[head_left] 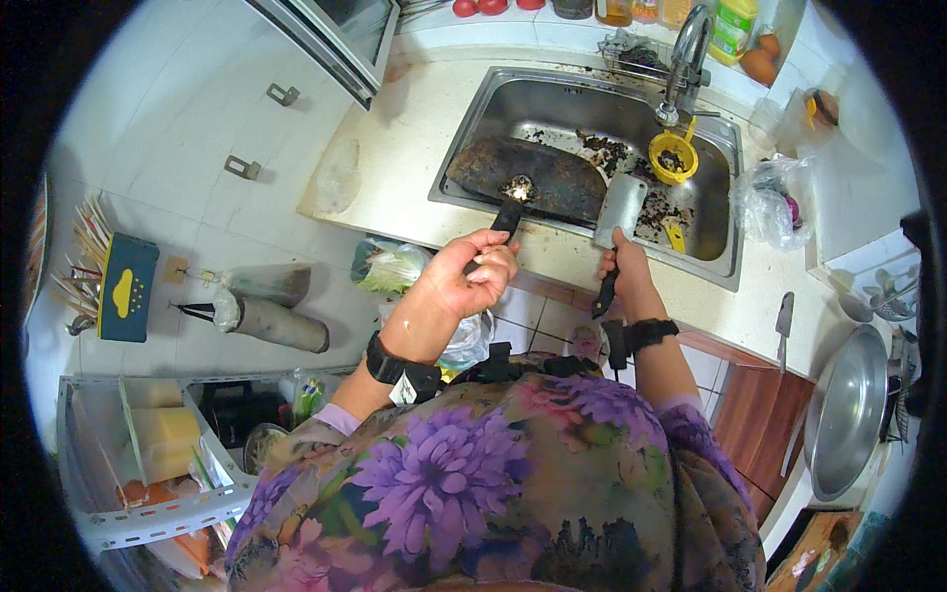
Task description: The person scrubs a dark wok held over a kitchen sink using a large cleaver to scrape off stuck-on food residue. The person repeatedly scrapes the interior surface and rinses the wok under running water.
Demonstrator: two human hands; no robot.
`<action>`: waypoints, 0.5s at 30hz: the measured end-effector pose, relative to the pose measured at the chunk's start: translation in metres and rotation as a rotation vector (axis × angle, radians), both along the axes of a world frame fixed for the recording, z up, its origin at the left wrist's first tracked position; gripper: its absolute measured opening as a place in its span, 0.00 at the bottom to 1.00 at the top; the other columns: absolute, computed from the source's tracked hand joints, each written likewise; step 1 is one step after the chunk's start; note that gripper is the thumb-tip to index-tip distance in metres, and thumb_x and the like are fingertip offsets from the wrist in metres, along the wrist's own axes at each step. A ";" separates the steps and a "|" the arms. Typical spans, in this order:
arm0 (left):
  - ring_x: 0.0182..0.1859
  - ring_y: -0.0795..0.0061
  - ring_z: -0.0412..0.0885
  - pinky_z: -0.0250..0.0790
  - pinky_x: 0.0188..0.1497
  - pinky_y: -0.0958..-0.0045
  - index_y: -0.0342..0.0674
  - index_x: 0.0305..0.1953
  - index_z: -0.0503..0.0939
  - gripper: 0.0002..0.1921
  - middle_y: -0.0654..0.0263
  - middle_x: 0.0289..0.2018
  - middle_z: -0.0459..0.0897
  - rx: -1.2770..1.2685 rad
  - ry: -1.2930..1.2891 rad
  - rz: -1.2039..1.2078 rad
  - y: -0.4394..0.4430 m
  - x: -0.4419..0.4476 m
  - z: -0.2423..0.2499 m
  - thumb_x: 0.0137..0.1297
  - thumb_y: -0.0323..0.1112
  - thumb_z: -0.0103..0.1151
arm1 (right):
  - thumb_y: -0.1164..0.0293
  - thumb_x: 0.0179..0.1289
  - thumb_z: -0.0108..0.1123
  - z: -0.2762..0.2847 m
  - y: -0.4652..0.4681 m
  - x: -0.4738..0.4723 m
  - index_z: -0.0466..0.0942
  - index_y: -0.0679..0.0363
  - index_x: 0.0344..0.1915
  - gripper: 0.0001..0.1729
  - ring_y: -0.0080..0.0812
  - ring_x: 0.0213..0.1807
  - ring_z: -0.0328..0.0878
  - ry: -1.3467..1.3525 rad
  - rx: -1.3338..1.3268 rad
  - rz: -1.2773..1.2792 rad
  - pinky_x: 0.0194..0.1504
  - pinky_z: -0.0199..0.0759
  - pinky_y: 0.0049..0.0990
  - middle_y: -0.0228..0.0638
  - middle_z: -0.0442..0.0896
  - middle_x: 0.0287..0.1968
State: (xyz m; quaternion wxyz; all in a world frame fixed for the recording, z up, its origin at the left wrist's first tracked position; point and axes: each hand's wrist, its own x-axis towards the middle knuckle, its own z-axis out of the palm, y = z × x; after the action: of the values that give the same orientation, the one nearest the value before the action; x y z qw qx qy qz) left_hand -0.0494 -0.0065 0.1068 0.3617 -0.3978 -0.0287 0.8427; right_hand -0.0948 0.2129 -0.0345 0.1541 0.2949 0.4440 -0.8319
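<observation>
My left hand (473,270) grips the black handle (508,217) of a wok-like pan (540,174). The pan is tipped on its side over the front left of the stainless steel sink (467,118), its scorched, brown-black outer surface towards me. In my right hand (636,270) is a cleaver (623,203), held by its black handle, its broad metal blade beside the pan's right end. Whether the blade touches the pan I cannot tell. Black burnt flakes (607,152) lie scattered over the sink floor. The pan's inside is hidden from view.
A yellow strainer (673,159) holding dark scraps hangs below the faucet (688,59). A small yellow tool (674,234) lies in the sink. On the right are a plastic bag (773,200), a small knife (785,325) and a large metal basin (847,414). An open window (333,44) juts in at upper left.
</observation>
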 end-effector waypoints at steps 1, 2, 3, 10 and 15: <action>0.15 0.86 0.58 0.45 0.10 0.85 0.34 0.36 0.66 0.06 0.74 0.16 0.60 -0.013 -0.005 0.000 -0.001 0.001 0.000 0.64 0.29 0.48 | 0.50 0.61 0.55 0.000 -0.005 0.001 0.64 0.59 0.26 0.24 0.23 0.12 0.57 -0.005 -0.015 0.097 0.14 0.57 0.27 0.26 0.61 0.15; 0.16 0.86 0.58 0.45 0.10 0.85 0.34 0.36 0.66 0.06 0.74 0.16 0.60 -0.018 -0.012 0.006 -0.001 0.001 0.000 0.64 0.29 0.48 | 0.50 0.61 0.55 0.001 -0.007 -0.002 0.64 0.58 0.26 0.23 0.23 0.12 0.57 0.009 -0.002 0.162 0.14 0.57 0.28 0.26 0.61 0.15; 0.16 0.86 0.58 0.45 0.10 0.84 0.32 0.36 0.66 0.06 0.74 0.17 0.60 -0.007 0.009 0.009 -0.002 0.001 -0.001 0.64 0.30 0.47 | 0.50 0.61 0.55 0.001 -0.012 0.000 0.64 0.58 0.26 0.23 0.23 0.12 0.57 0.041 0.035 0.193 0.14 0.58 0.28 0.26 0.61 0.15; 0.17 0.86 0.59 0.46 0.11 0.85 0.29 0.38 0.66 0.10 0.73 0.18 0.61 0.020 0.045 -0.014 -0.009 0.007 -0.008 0.66 0.33 0.43 | 0.53 0.65 0.51 0.002 -0.006 -0.015 0.64 0.57 0.23 0.22 0.24 0.12 0.59 -0.021 0.038 0.161 0.14 0.57 0.29 0.28 0.63 0.14; 0.16 0.86 0.58 0.45 0.10 0.85 0.30 0.37 0.66 0.09 0.73 0.17 0.60 -0.003 0.043 -0.008 -0.011 0.010 -0.011 0.66 0.32 0.44 | 0.55 0.67 0.49 0.007 -0.014 -0.022 0.64 0.61 0.29 0.20 0.26 0.11 0.59 0.049 0.058 0.384 0.13 0.58 0.31 0.29 0.63 0.14</action>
State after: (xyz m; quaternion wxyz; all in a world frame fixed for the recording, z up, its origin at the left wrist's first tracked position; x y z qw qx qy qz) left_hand -0.0391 -0.0176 0.0962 0.3651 -0.3800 -0.0181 0.8497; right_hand -0.1164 0.1984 -0.0272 0.2904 0.1886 0.5195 -0.7811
